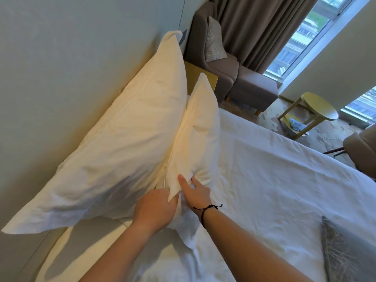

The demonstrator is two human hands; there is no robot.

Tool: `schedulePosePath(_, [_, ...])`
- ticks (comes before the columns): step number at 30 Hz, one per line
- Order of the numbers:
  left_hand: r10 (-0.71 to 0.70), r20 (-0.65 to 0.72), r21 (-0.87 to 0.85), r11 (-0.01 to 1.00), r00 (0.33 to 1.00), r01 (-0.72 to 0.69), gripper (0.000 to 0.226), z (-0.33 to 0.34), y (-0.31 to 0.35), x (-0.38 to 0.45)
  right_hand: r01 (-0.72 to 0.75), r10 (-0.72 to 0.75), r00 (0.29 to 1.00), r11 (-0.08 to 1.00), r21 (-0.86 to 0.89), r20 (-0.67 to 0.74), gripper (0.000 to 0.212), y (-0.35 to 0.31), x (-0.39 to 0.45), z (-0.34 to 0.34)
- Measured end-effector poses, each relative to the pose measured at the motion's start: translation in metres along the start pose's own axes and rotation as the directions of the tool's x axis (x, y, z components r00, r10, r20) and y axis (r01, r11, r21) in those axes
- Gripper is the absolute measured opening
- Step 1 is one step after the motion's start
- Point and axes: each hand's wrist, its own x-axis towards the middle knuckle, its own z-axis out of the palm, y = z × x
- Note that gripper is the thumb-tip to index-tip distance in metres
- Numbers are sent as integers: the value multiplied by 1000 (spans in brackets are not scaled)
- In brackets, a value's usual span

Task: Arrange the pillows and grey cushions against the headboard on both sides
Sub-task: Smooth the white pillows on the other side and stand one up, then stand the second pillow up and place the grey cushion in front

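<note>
A large white pillow (122, 143) leans upright against the pale headboard (61, 68). In front of it stands a smaller white pillow (199, 131), also upright. My left hand (156, 208) grips the near bottom corner of this smaller pillow. My right hand (195, 190) presses into the pillow's lower face with thumb and forefinger spread; a black cord is tied round that wrist. A grey patterned cushion (341, 255) lies flat on the white sheet (274, 180) at the lower right, apart from both hands.
Beyond the bed stand a grey armchair (215, 64) holding another pale cushion (214, 41), a grey footstool (256, 92), brown curtains and a window. A round yellow side table (319, 108) is on the floor at right, beside a chair edge (362, 151).
</note>
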Motion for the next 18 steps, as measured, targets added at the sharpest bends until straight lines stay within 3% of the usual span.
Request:
schedulePosePath(5, [-95,67,134,987,993,86,38,4,-2,-12,-21,27,979,999,-33,201,97,8,-5,-6])
schedulePosePath(8, [-141,-69,146,978,988,150,34,10,12,-23,63,-34,956,994,-89,292,91,26,-11,-28])
schedulePosePath(10, [-71,-173,227,968,982,110,49,22,28,-29,121,-82,946,987,-105,313,85,45,-16,-45])
schedulePosePath(12, [74,-187,309,951,980,-13,56,39,53,-36,108,-82,943,992,-64,322,82,75,-22,-64])
schedulePosePath(15, [280,-84,343,909,956,-237,49,79,99,-47,46,-42,952,999,-6,302,82,138,-33,-105])
schedulePosePath(18, [183,223,93,974,957,-208,52,131,151,-59,-30,26,974,999,16,224,81,215,-32,-171])
